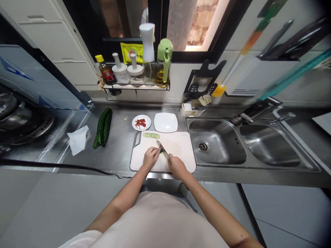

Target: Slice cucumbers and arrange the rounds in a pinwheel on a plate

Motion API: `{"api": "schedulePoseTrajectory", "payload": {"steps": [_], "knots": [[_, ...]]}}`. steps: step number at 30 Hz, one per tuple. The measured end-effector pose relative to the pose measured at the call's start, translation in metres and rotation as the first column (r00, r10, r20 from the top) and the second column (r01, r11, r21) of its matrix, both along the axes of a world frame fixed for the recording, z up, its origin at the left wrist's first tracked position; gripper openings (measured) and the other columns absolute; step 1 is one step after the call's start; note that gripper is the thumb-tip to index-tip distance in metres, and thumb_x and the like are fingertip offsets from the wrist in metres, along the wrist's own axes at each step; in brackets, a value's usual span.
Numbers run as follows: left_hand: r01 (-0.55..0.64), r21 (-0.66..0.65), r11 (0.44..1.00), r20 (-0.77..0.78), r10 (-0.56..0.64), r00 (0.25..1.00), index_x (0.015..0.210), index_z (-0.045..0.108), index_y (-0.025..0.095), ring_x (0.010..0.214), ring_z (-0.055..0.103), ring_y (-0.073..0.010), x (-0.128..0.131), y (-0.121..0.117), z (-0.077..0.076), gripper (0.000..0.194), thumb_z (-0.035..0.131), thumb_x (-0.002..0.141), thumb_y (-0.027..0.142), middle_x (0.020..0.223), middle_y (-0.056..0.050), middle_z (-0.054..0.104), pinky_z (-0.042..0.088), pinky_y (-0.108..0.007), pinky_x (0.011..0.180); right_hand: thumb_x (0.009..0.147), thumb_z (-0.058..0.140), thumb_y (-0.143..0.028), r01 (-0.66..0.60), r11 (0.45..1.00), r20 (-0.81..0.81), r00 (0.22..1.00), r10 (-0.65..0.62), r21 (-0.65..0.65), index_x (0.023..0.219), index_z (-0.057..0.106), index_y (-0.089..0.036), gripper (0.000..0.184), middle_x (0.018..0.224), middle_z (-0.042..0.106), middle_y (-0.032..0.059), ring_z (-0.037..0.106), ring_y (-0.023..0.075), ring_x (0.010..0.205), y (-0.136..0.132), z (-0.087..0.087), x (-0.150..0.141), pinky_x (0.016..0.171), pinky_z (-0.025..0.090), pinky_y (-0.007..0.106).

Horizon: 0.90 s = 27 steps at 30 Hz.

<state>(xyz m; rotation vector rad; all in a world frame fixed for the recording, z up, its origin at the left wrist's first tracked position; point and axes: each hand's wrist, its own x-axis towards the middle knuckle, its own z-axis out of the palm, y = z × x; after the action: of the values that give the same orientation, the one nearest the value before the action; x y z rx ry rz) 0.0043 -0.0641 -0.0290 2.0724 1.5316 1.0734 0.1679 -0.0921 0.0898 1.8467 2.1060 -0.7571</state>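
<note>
On the white cutting board, my right hand is closed around the handle of a knife. The blade points up and to the left, towards the fingertips of my left hand. Those fingers are closed on a small dark green piece of cucumber, mostly hidden by the hand and the blade. A row of overlapping cucumber slices lies along the board's upper left. Just behind the board are a round plate with chopped red pieces and a white square plate.
Whole cucumbers and a crumpled white paper towel lie on the steel counter to the left. A double sink adjoins the board on the right. Seasoning jars and an oil bottle stand on a wall rack. A black cord runs along the front edge.
</note>
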Motion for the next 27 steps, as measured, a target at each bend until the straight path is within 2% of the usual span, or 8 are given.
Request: {"api": "schedulePoseTrajectory", "payload": {"steps": [5,21,27], "knots": [[0.006,0.016,1.0,0.009,-0.006,1.0,0.1,0.069,0.023,0.089,0.059,-0.0155,0.0,0.0,0.0,0.022,0.049,0.09,0.027,0.091,-0.006,0.063,0.05,-0.03,0.083,0.094,0.031,-0.019,-0.012,1.0,0.01,1.0,0.012,0.015,0.111,0.048,-0.015,0.024,0.097,0.066,0.0141,0.064,0.023,0.092,-0.001,0.0,-0.002,0.069,0.038,0.027],[0.007,0.006,1.0,-0.007,-0.007,1.0,0.099,0.069,0.022,0.089,0.059,-0.0156,0.001,-0.001,0.002,0.023,0.047,0.091,0.027,0.091,-0.006,0.063,0.049,-0.03,0.083,0.09,0.037,-0.012,-0.032,0.998,0.046,0.998,0.035,-0.048,0.111,0.049,-0.014,0.024,0.094,0.065,0.0155,0.063,0.024,0.091,-0.012,0.003,0.004,0.071,0.041,0.029],[0.006,0.002,1.0,-0.018,-0.006,1.0,0.101,0.068,0.022,0.09,0.059,-0.0161,0.001,0.0,0.0,0.023,0.048,0.091,0.026,0.091,-0.006,0.063,0.05,-0.031,0.082,0.089,0.037,-0.01,-0.045,0.996,0.068,0.996,0.05,-0.073,0.112,0.049,-0.013,0.026,0.097,0.065,0.0163,0.063,0.024,0.094,-0.008,0.007,0.002,0.071,0.041,0.029]]}}
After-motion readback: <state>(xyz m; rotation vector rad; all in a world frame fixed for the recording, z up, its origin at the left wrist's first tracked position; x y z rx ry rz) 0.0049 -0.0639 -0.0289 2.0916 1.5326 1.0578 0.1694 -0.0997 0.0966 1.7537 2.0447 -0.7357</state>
